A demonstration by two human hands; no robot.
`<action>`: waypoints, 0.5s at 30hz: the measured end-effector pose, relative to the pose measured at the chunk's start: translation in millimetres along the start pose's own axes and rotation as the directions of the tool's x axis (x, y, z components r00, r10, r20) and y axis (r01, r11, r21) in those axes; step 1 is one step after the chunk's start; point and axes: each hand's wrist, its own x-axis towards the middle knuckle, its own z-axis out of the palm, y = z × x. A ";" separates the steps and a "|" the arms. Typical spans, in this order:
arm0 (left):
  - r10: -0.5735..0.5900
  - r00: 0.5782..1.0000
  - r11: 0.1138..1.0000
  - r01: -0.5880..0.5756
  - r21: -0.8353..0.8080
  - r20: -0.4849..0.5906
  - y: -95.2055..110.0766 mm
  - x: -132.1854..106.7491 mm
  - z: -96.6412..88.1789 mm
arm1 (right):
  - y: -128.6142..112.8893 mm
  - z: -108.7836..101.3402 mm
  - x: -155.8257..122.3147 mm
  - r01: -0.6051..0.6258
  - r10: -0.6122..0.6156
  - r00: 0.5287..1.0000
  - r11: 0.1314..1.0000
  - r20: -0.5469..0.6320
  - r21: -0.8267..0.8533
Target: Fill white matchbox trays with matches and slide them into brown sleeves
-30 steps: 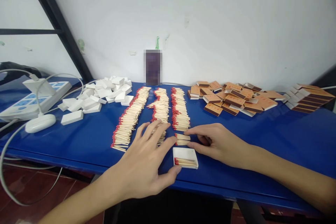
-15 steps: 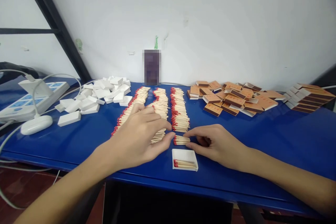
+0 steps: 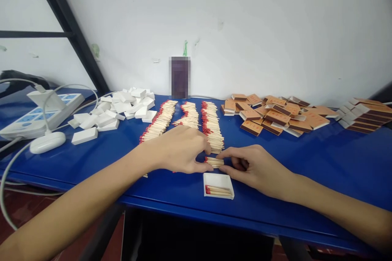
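Note:
My left hand (image 3: 180, 150) and my right hand (image 3: 254, 165) meet over a small bundle of red-tipped matches (image 3: 213, 162), pinching it from both ends on the blue table (image 3: 321, 159). Just in front of the bundle lies a white matchbox tray (image 3: 218, 186) with a few matches in it. Behind my hands run three long rows of matches (image 3: 211, 124); my left hand covers the near part of the middle row.
A pile of white trays (image 3: 118, 110) lies at the back left. Orange matchbox sleeves (image 3: 272, 114) are heaped at the back right, with a stacked row (image 3: 364, 113) further right. A power strip (image 3: 36, 114), a white adapter (image 3: 47, 142) and cables sit at the far left.
My left hand has moved from beside the tray up and to the right, closing on the left end of the small match bundle. My right hand has stayed at the bundle's right end.

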 end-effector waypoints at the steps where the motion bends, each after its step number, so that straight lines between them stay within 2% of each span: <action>1: -0.004 1.000 1.000 0.004 0.004 -0.005 0.2 -0.1 0.8 | -0.3 -0.1 0.1 0.005 -0.005 1.000 1.000 -0.004 -0.004; 15: -0.021 1.000 0.999 0.021 0.024 -0.009 -1.2 -0.1 5.5 | -0.5 -0.5 -0.5 0.039 -0.040 0.999 0.998 -0.022 -0.050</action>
